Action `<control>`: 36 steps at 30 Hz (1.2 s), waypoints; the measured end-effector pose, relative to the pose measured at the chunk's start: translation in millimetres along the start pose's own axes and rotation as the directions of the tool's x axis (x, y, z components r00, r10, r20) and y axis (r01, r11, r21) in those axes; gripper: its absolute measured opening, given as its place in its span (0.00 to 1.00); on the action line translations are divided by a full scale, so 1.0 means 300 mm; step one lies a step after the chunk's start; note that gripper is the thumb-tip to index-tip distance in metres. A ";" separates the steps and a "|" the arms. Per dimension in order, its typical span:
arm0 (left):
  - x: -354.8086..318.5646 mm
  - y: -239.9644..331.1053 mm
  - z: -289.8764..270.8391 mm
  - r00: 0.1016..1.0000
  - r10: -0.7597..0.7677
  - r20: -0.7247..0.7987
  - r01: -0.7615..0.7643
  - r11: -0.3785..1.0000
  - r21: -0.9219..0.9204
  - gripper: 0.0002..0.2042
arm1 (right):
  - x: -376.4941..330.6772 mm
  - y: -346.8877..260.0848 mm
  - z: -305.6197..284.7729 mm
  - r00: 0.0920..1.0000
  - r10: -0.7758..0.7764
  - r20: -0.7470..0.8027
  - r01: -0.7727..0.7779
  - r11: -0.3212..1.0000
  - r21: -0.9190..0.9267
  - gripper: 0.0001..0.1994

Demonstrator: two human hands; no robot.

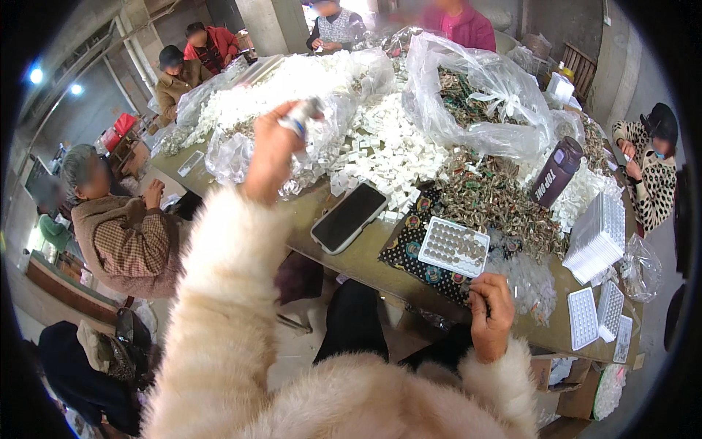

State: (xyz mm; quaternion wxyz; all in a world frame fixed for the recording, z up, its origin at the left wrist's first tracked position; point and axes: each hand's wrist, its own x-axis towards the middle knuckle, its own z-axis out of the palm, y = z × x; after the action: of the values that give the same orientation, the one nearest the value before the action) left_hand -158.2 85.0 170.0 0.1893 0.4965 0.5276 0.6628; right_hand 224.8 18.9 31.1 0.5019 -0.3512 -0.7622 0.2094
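Note:
My left hand point(272, 150) is raised over the table's left part. Its fingers are closed round a small white and grey object with a bit of blue point(300, 118), too blurred to name. My right hand point(491, 311) is low beside the near right corner of a white plastic tray point(477, 265). Its thumb and fingers are curled together; what they hold, if anything, is too small to make out. Rows of small round greyish pieces fill the tray, which lies on a dark patterned cloth point(398, 245). Left of it lies a phone with a dark screen point(351, 218).
White plastic pieces point(387, 150) and small metal parts point(486, 194) are heaped across the table. A purple bottle point(559, 170) stands among them. Stacked white trays point(598, 234) and loose ones point(583, 318) are at right. Clear plastic bags point(475, 66) lie behind. Several people sit around.

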 end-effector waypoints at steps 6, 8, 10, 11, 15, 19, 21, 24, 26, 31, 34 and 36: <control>0.337 -0.125 -0.206 0.999 -0.024 -0.025 0.025 0.997 0.071 0.10 | -0.025 0.017 0.043 0.995 0.016 0.094 -0.020 0.999 0.042 0.08; 0.369 -0.228 -0.268 0.993 -0.102 -0.052 0.114 0.931 0.347 0.12 | -0.027 0.020 0.043 0.993 0.006 0.116 -0.009 1.000 0.025 0.08; 0.368 -0.316 -0.332 0.995 -0.101 0.015 0.070 0.783 0.618 0.13 | -0.026 0.024 0.036 0.993 -0.022 0.114 0.020 1.000 0.015 0.08; 0.368 -0.352 -0.343 0.996 -0.082 0.022 0.038 0.667 0.744 0.12 | -0.024 0.026 0.032 0.994 -0.048 0.103 0.048 0.999 0.008 0.08; 0.336 -0.390 -0.326 0.986 0.130 0.101 -0.158 0.566 0.809 0.10 | -0.028 0.029 0.028 0.987 0.071 0.146 -0.075 0.997 0.025 0.08; 0.300 -0.315 -0.217 0.940 0.321 0.113 -0.280 0.544 0.791 0.09 | -0.026 0.042 0.044 0.994 -0.067 0.087 0.067 0.998 0.000 0.08; 0.260 -0.297 -0.131 0.910 0.359 0.209 -0.399 0.615 0.680 0.08 | -0.025 0.048 0.049 0.994 -0.066 0.082 0.066 0.998 -0.001 0.09; 0.144 -0.324 0.024 0.791 0.403 0.461 -0.607 0.614 0.505 0.08 | -0.027 0.052 0.063 0.994 -0.073 0.085 0.070 0.997 0.033 0.09; 0.056 -0.359 0.128 0.648 0.392 0.653 -0.742 0.518 0.425 0.07 | -0.028 0.052 0.067 0.988 -0.108 0.109 0.108 0.994 0.008 0.09; -0.139 -0.444 0.281 0.589 0.157 0.793 -0.754 0.459 0.469 0.08 | -0.034 0.051 0.042 0.974 -0.138 0.177 0.146 0.989 -0.031 0.08; -0.158 -0.477 0.306 0.644 0.094 0.759 -0.701 0.469 0.537 0.05 | -0.037 0.054 0.024 0.980 -0.114 0.161 0.119 0.993 -0.018 0.07; -0.151 -0.491 0.309 0.670 0.138 0.730 -0.706 0.423 0.568 0.04 | -0.040 0.058 0.021 0.979 -0.128 0.159 0.137 0.990 -0.044 0.07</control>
State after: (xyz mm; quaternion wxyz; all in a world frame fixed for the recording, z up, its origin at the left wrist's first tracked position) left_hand -99.1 152.0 14.0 -0.0992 0.8223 0.5323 0.1750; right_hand 227.7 21.8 9.5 0.4437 -0.2957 -0.8262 0.1816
